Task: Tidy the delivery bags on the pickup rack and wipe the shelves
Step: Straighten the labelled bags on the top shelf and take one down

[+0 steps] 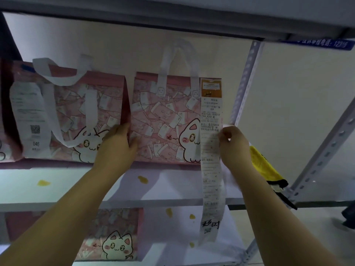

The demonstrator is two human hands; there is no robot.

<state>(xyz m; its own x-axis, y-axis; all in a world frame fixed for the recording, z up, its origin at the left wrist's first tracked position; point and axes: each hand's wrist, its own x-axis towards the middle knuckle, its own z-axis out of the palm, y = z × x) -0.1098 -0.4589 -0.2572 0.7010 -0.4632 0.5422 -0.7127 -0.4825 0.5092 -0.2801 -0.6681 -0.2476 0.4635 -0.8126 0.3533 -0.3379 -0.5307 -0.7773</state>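
Two pink cat-print delivery bags stand side by side on the middle shelf [172, 189]. The right bag [165, 120] has white handles and a long receipt [211, 169] hanging down its right edge past the shelf front. My left hand [117, 144] grips this bag's left edge, where it meets the left bag [76, 116]. At the bag's right side, my right hand [233, 144] holds the edge with the receipt running under the thumb. A yellow and black cloth [269, 171] lies on the shelf just right of my right wrist.
Yellow stains [143, 179] dot the middle and lower shelves. A third cat-print bag [113, 237] stands on the lower shelf. White perforated rack posts [244, 83] rise on the right. The upper shelf [153, 20] hangs close above the bag handles.
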